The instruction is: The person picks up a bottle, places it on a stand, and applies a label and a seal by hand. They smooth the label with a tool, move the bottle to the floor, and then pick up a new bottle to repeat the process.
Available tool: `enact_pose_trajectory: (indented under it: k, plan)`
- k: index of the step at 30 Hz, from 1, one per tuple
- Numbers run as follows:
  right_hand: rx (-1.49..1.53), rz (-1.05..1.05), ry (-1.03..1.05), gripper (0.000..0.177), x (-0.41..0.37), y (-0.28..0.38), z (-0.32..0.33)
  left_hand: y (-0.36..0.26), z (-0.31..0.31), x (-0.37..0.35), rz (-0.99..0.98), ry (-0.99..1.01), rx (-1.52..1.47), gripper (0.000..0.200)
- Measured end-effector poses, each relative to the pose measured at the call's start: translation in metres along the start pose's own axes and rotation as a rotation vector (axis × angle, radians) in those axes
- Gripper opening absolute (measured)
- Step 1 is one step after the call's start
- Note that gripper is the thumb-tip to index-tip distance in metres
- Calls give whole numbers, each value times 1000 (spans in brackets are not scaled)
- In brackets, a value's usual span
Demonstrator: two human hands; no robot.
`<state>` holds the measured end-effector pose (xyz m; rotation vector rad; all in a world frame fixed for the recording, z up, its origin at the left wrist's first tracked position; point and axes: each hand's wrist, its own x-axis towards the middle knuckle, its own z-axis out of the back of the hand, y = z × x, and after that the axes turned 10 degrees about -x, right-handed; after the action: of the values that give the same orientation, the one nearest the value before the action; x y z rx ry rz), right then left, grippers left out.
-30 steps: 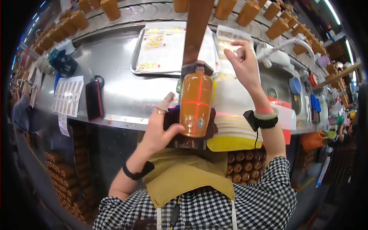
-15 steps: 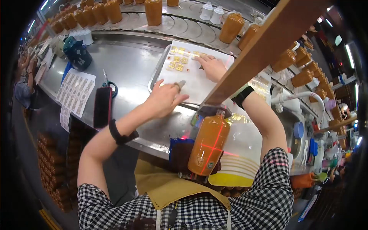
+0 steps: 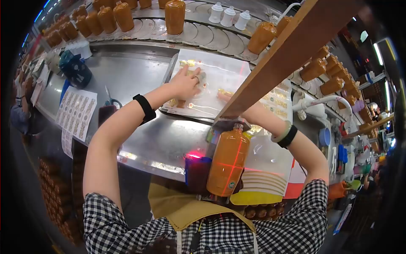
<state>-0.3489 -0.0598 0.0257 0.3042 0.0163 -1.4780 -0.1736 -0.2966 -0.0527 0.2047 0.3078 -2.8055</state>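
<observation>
My left hand (image 3: 186, 84) lies with spread fingers on a white sheet (image 3: 228, 67) in a shallow metal tray (image 3: 168, 73). A ring and a pale finger cover show on it. Gold decals (image 3: 191, 63) peek out above its fingertips, and a small brown piece (image 3: 181, 103) is below the palm. Largely behind a slanting wooden beam, my right hand (image 3: 241, 106) has its fingertips at a gold decal on the sheet; its grip is hidden. Nearer my body, a glazed brown bottle (image 3: 228, 163) is tilted under the beam, crossed by red laser lines.
Brown bottles (image 3: 174, 17) and white pieces (image 3: 229, 17) stand along a conveyor (image 3: 203, 36) behind. At left are a dark green jug (image 3: 75, 70), printed label sheets (image 3: 77, 112), scissors (image 3: 111, 98) and a phone (image 3: 106, 113). A white tap (image 3: 325, 100) and blue bowl (image 3: 325, 136) are right.
My left hand has moved up onto the decals. My right hand has come down and right from the decals, behind the beam. The view has shifted slightly.
</observation>
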Motion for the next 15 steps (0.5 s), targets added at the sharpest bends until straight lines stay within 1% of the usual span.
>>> enact_pose_trajectory:
  k: [1, 3, 4, 5, 7, 8, 9, 11, 12, 13, 14, 15]
  plan:
    - [2, -4, -1, 63, -8, -1, -3, -3, -4, -2, -4, 2, 1, 74]
    - [-324, 3, 148, 64, -24, -7, -12, -10, -12, -9, -171, -68, -78, 72]
    - [-297, 116, -20, 57, -33, -7, -16, -15, -14, -9, -266, -75, 55, 67]
    - [-295, 112, -20, 57, -38, -8, -19, -18, -15, -10, -270, -73, 56, 67]
    - [-238, 53, 29, 40, -49, 5, -6, -41, 11, -26, -298, 114, -99, 63]
    - [-185, 76, -98, 30, -50, 0, -16, -50, 18, -35, -282, 32, -129, 60]
    - [-182, 68, -97, 30, -51, 0, -17, -51, 7, -34, -284, -176, -203, 61]
    - [-124, -110, -183, 29, -52, 5, -20, -48, 6, -19, -157, 19, -170, 65]
    - [-66, -198, -200, 32, -52, 12, -14, -54, 10, -24, -172, 29, -172, 65]
    - [-63, -215, -198, 32, -53, 11, -16, -61, 23, -31, -182, 140, -212, 66]
    - [-48, -240, -251, 32, -54, 7, -19, -68, 34, -39, -189, 251, -250, 68]
    - [-35, -263, -307, 32, -55, 5, -19, -72, 38, -48, -202, 254, -245, 68]
